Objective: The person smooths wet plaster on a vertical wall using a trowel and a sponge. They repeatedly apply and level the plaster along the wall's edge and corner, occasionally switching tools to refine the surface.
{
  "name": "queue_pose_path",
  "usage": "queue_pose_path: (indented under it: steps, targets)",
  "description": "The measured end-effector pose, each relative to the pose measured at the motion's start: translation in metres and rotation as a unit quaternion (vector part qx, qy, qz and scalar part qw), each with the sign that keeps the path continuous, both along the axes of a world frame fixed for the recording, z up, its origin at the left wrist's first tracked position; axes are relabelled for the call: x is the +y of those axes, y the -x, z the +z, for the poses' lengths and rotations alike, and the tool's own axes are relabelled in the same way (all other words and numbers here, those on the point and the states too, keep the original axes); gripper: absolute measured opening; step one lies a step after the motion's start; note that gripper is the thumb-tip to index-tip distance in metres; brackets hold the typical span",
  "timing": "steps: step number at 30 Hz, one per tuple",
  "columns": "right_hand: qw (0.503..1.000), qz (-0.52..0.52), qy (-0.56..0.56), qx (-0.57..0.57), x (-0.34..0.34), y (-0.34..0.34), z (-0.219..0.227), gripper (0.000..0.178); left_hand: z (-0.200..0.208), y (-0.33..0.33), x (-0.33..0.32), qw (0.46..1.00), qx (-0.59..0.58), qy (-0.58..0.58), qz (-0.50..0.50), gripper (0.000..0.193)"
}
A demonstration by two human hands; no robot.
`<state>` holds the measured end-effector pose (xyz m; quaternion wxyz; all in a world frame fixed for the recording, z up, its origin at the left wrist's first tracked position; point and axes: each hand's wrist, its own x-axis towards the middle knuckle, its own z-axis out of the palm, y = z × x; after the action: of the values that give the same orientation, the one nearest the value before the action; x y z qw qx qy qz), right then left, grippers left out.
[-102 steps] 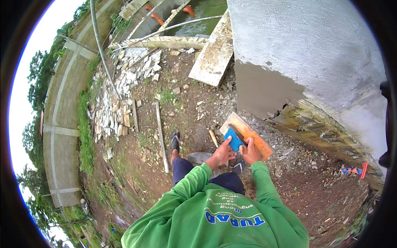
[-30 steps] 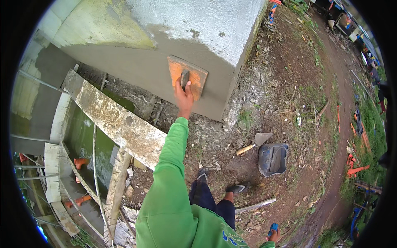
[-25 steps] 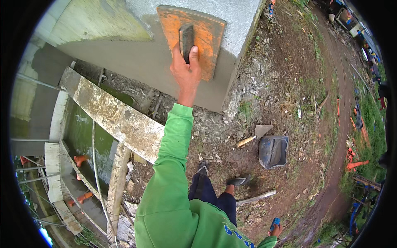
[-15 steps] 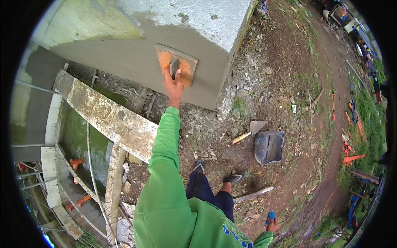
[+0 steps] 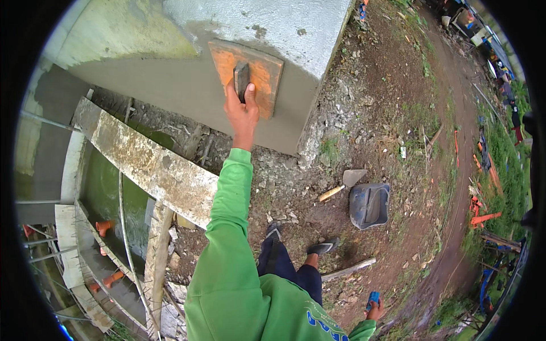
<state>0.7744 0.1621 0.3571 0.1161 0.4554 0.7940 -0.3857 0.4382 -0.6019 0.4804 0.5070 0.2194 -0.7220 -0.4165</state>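
My left hand is closed round the dark handle of a square plastering float with a worn orange face. The float's board lies over the wet grey plaster on the wall; whether its whole underside touches cannot be told. At the lower right my right hand is closed round a small blue object, too small to name. On the ground to the right of my left arm lie a pointed trowel with a wooden handle and a black bucket with grey residue inside.
A mortar-stained plank spans beside a pit of green water on the left. Thin poles and orange pipe pieces stand around it. Stony soil lies to the right, with a loose stick near my feet.
The float has moved slightly up and right on the wall and turned a little, my left arm following. My right hand still holds the blue object, almost unmoved.
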Motion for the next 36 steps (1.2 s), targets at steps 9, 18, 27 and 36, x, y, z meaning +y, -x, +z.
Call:
queue_pose_path:
  steps: [9,18,27,36]
  targets:
    - [0.999,0.016,0.014,0.033,-0.023,0.011,-0.009,0.059,-0.086,-0.016,0.004,0.987,-0.099,0.129,-0.001,0.037]
    - [0.941,-0.109,0.250,0.203,-0.078,0.050,-0.012,0.046,0.031,-0.012,-0.030,0.983,0.068,-0.140,-0.095,0.035]
    - [0.900,0.094,0.371,0.208,-0.253,0.145,0.027,0.035,-0.122,-0.056,0.027,0.982,-0.152,0.015,-0.110,0.042]
    - [0.778,0.241,0.501,0.292,-0.460,0.148,0.061,0.034,-0.090,-0.230,0.139,0.892,-0.005,-0.351,-0.284,0.068]
